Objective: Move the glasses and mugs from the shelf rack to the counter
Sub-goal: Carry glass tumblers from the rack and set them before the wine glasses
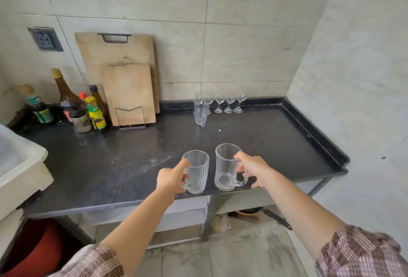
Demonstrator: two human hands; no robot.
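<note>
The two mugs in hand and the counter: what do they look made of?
Both mugs, left and right: clear glass, since the counter shows through; the left one is ribbed, the right smooth. Counter: dark polished stone, probably granite, speckled with a faint sheen.

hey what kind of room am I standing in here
Most likely a home kitchen: a dark counter, wooden cutting boards leaning on the tiled wall, sauce bottles and stemmed glasses at the back.

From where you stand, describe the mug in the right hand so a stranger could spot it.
On the dark counter, look at its near edge, where two clear mugs are held side by side. It is the right one, the smooth mug, gripped by the right hand; the ribbed mug has vertical lines.
</note>
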